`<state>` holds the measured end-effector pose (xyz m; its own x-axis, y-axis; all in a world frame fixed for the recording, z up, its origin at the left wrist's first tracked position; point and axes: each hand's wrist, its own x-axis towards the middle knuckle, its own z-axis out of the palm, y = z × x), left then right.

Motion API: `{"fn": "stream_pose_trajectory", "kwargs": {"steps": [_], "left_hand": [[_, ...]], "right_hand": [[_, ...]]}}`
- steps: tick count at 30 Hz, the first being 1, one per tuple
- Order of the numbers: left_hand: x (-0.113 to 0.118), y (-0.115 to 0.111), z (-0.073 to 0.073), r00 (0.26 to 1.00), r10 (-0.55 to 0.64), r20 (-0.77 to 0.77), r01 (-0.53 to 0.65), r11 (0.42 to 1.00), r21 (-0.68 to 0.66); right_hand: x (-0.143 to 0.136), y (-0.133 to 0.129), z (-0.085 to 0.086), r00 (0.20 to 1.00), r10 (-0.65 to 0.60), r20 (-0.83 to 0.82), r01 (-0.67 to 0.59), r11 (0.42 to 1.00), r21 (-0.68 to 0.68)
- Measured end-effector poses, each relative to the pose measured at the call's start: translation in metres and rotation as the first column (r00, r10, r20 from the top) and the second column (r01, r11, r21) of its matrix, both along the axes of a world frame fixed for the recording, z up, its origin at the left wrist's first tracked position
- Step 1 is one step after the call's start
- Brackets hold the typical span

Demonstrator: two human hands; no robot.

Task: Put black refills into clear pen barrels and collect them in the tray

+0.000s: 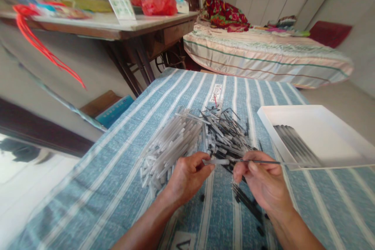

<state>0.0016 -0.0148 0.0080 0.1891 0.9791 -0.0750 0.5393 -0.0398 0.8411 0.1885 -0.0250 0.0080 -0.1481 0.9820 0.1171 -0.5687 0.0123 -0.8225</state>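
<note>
The left hand (pixel 189 174) pinches a translucent plastic tube (pixel 220 161); the right hand (pixel 266 183) pinches a thin black rod (pixel 271 162), tip near the tube's end, above a striped tablecloth (pixel 117 179).

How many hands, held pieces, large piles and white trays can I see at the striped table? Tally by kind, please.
Hands: 2 (left hand, right hand)
Held pieces: 2 (pale tube, dark stick)
Large piles: 2 (pale pile, dark pile)
White tray: 1
Total: 7
</note>
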Motion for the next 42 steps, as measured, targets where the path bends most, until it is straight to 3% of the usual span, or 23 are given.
{"fn": "stream_pose_trajectory", "kwargs": {"steps": [8, 13, 18, 21, 26, 29, 31, 33, 37, 42], "left_hand": [[0.002, -0.001, 0.002, 1.0, -0.026, 0.0, 0.026, 1.0, -0.007], [0.002, -0.002, 0.004, 0.996, -0.086, 0.032, 0.088, 0.995, -0.045], [0.0, -0.004, 0.005, 0.974, -0.214, 0.08, 0.223, 0.966, -0.133], [0.001, -0.004, 0.006, 0.963, -0.241, 0.116, 0.259, 0.95, -0.172], [0.0, -0.003, 0.01, 0.947, -0.14, 0.29, 0.219, 0.94, -0.26], [-0.002, -0.001, 0.014, 0.927, -0.043, 0.372, 0.154, 0.948, -0.277], [-0.004, 0.0, 0.016, 0.926, -0.006, 0.378, 0.103, 0.966, -0.237], [-0.006, 0.002, 0.017, 0.937, 0.014, 0.349, 0.039, 0.989, -0.142], [-0.007, 0.004, 0.019, 0.964, 0.031, 0.262, -0.042, 0.998, 0.038], [-0.004, 0.003, 0.021, 0.969, 0.056, 0.24, -0.067, 0.997, 0.035]], "right_hand": [[-0.003, -0.001, -0.002, 0.998, -0.022, 0.063, 0.022, 1.0, -0.009], [-0.003, -0.003, -0.013, 0.972, -0.037, 0.231, 0.034, 0.999, 0.016], [0.0, -0.006, -0.015, 0.824, -0.121, 0.553, 0.024, 0.983, 0.18], [0.002, -0.006, -0.01, 0.747, -0.176, 0.641, -0.015, 0.96, 0.281], [0.011, 0.0, -0.01, 0.758, -0.181, 0.626, 0.002, 0.961, 0.275], [0.016, 0.006, -0.012, 0.671, -0.229, 0.706, 0.032, 0.959, 0.281], [0.016, 0.009, -0.012, 0.575, -0.232, 0.784, -0.038, 0.95, 0.309], [0.011, 0.009, -0.011, 0.49, -0.195, 0.85, -0.198, 0.924, 0.326], [-0.009, 0.001, -0.014, 0.355, -0.135, 0.925, -0.497, 0.811, 0.309], [-0.033, -0.017, -0.024, 0.143, -0.278, 0.95, -0.652, 0.696, 0.301]]}}
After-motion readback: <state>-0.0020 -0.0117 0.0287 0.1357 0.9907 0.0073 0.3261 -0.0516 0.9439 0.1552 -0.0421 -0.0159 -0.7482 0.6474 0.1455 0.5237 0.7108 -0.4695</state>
